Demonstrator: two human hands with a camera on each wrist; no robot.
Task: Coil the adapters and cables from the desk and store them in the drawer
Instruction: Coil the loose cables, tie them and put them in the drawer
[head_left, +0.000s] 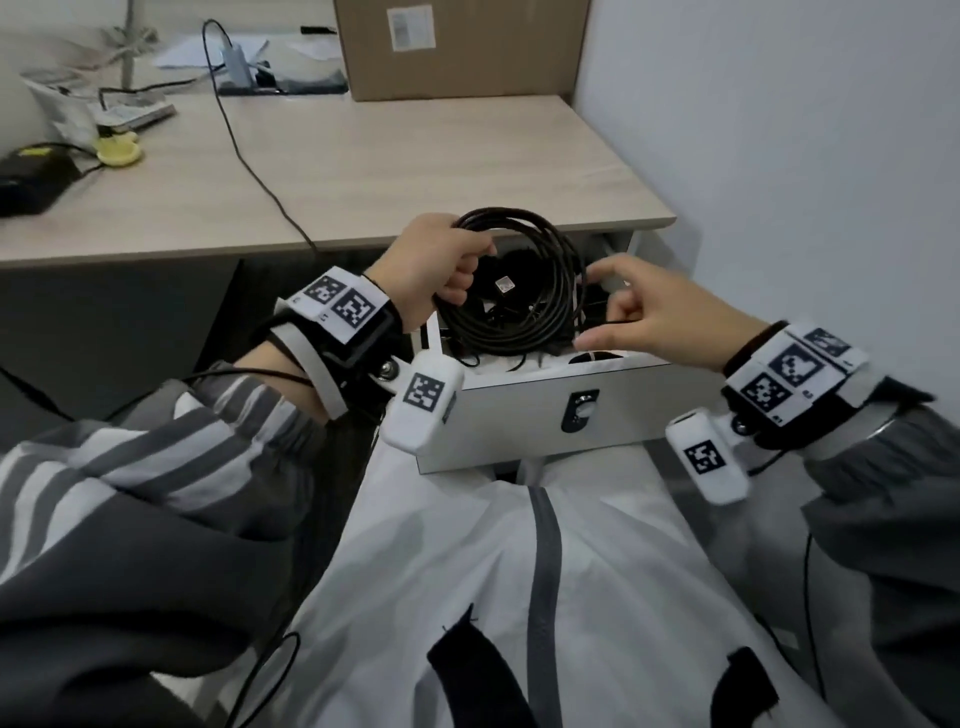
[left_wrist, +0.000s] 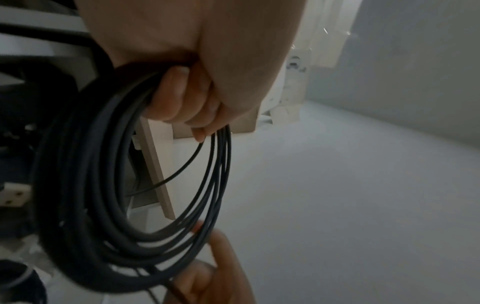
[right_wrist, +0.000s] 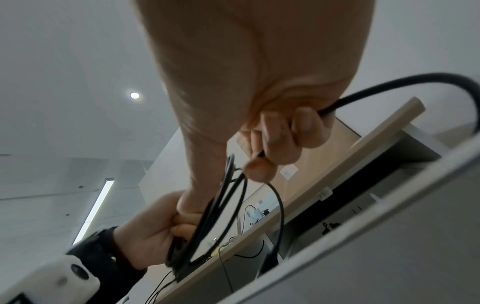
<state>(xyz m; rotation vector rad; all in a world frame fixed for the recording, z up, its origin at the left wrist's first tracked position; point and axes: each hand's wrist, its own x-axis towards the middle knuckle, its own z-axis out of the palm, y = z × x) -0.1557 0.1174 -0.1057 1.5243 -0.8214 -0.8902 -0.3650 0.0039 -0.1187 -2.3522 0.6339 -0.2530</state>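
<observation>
Here the left hand (head_left: 436, 270) grips one side of a coiled black cable (head_left: 514, 283), fingers curled round the loops. Opposite, the right hand (head_left: 660, 317) pinches a loose strand of it. Beneath both hands sits the open white drawer (head_left: 545, 415), under the desk (head_left: 363, 171) edge.

Cardboard box (head_left: 457, 47) at desk's back, yellow dish (head_left: 120, 151) — left (small), papers (head_left: 78, 98)

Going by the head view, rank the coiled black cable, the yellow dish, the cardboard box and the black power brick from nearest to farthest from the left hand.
1. Coiled black cable: gripped by the left hand above the open drawer.
2. Cardboard box: at the desk's back, beyond the hand.
3. Yellow dish: far left on the desk.
4. Black power brick: at the left edge.
</observation>
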